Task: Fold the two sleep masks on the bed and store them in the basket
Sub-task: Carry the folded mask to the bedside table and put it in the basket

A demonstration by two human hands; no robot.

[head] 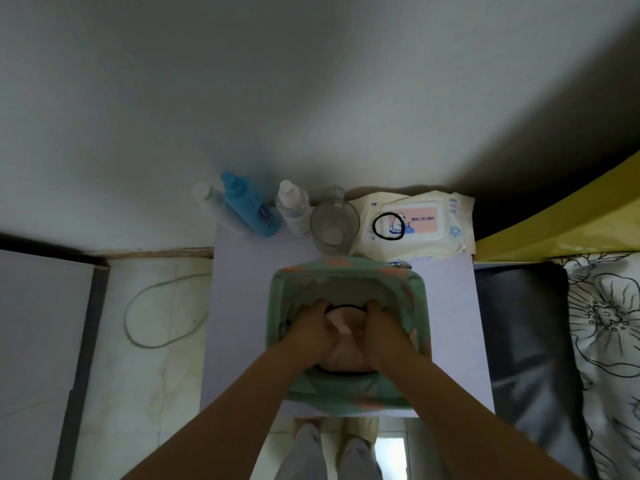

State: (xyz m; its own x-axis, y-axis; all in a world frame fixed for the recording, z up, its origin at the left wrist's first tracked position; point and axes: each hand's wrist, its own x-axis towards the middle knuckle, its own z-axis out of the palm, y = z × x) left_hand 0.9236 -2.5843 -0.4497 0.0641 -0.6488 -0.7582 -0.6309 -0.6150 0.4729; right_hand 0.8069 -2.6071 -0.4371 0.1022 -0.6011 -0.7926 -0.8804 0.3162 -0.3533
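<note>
A green fabric basket [349,393] with pink patches stands on a white bedside table [242,306]. Both my hands are down inside it. My left hand [311,332] and my right hand [382,332] press from either side on a pale pink sleep mask [341,327] with a black elastic band showing at its far and near edges. The mask lies in the basket between my palms. Whether a second mask lies under it is hidden.
Behind the basket stand a blue bottle [251,209], a white bottle [294,209], a clear glass [334,226] and a pack of wet wipes [415,223] with a black hair tie. The bed [602,341] with flowered cover is right. A cable [156,313] lies on the floor left.
</note>
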